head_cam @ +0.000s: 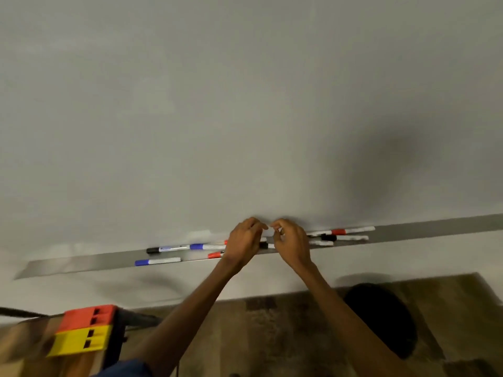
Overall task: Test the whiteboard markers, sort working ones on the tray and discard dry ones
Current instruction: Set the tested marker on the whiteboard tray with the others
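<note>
1. Both hands meet just above the tray [81,261], under the whiteboard [217,104]. The left hand [243,240] and right hand [292,242] have their fingers pinched together on something small between them; I cannot tell what it is.
2. Markers lie on the tray on both sides of the hands: a blue one [157,261] to the left, a red one [351,231] to the right.
3. Risk: working and untested markers lie mixed on the tray, so they may be confused.
4. A wrist could knock a marker off the tray.
</note>
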